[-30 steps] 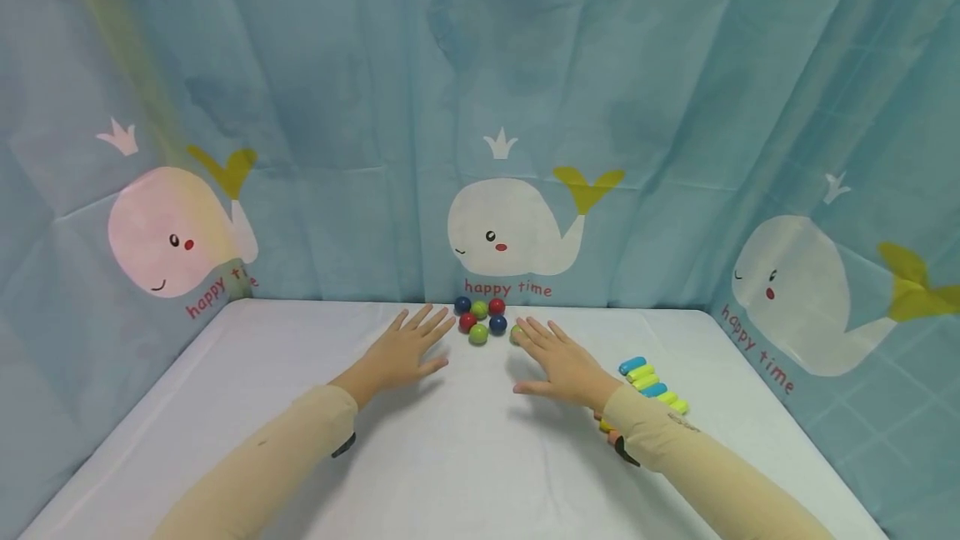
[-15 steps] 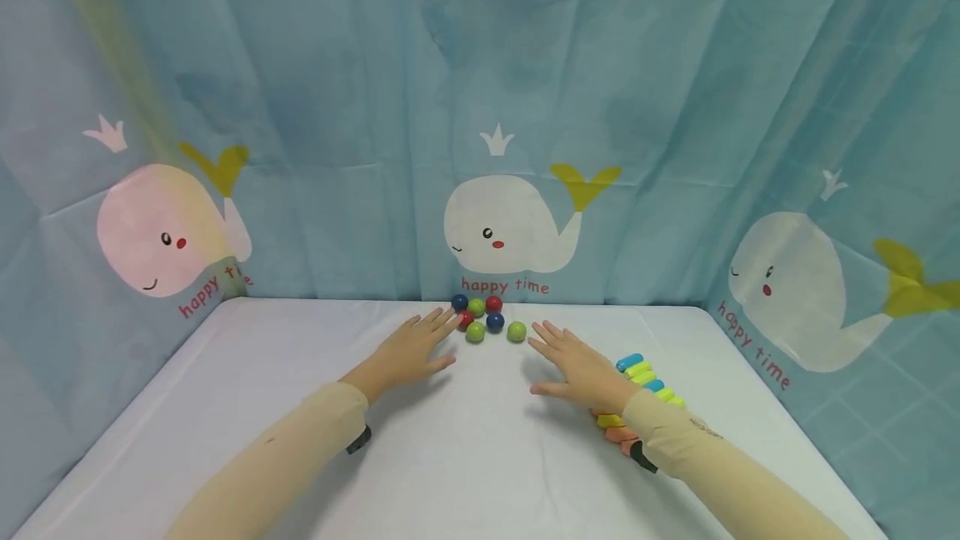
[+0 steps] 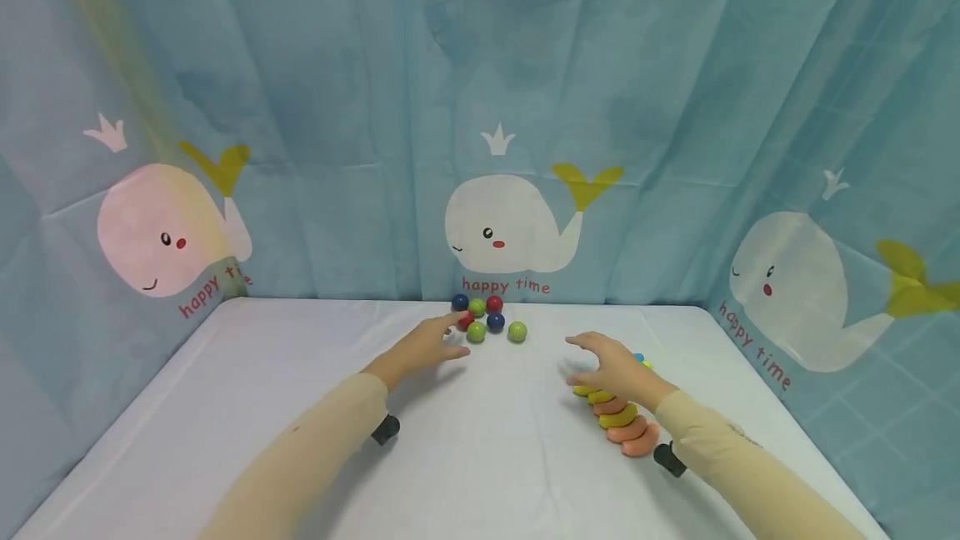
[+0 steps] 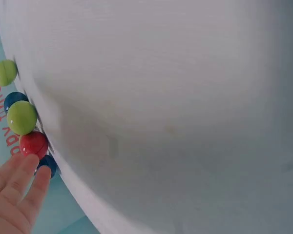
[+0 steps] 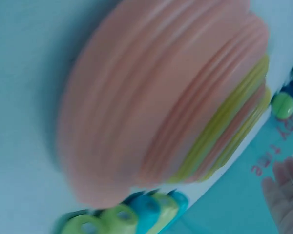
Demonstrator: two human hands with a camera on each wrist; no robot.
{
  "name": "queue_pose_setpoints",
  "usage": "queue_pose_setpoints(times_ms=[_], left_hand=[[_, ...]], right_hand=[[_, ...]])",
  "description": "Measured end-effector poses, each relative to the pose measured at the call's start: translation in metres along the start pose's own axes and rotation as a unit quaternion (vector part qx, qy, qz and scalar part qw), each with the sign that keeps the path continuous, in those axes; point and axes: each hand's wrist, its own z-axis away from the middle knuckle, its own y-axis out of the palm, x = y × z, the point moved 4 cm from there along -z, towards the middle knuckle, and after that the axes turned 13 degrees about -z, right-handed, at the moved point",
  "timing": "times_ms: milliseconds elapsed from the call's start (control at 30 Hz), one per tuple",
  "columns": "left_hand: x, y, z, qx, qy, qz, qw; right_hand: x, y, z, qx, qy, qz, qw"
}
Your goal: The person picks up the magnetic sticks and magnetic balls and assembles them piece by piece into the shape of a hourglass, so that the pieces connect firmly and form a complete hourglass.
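My left hand [image 3: 429,343] hovers at the near left of the small balls, thumb and fingers apart and holding nothing. Its fingertips overlap the nearest red ball [image 3: 466,322] in the head view; contact cannot be told. Beside that ball are a green ball [image 3: 476,332], a blue ball [image 3: 496,322] and, slightly apart, another green ball [image 3: 517,332]. My right hand [image 3: 617,367] is above the table with loosely bent fingers and nothing in its grasp. Under and beside it lies a row of curved, ridged orange and yellow pieces [image 3: 617,416]. Blue and yellow-green cylinders [image 5: 145,208] are mostly hidden behind that hand in the head view.
A white cloth covers the table [image 3: 480,457]. Along its back and sides hangs a blue curtain [image 3: 360,215] printed with whales. At the back edge sit a blue ball [image 3: 460,302], a green ball [image 3: 477,307] and a red ball [image 3: 494,304].
Both hands have shifted to the right, and their spread fingers have drawn together and bent. The right hand has uncovered more orange and yellow pieces while covering the cylinders. The balls stay put.
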Motion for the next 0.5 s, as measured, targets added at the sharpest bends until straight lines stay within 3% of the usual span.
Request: queue_pose_setpoints(times_ms=[100,233,500], left_hand=[[0.003,0.002,-0.007,-0.003,-0.029,0.049,0.9984],[0.008,0.004,-0.014,-0.016,-0.059,0.104,0.9927],[0.012,0.011,-0.022,-0.008,-0.100,0.165,0.9812]], right_hand=[[-0.011,-0.006,0.004,-0.011,0.033,-0.039,0.9986],[-0.022,-0.012,0.006,-0.029,0.049,-0.059,0.9966],[-0.040,-0.017,0.013,-0.026,0.093,-0.097,0.9906]])
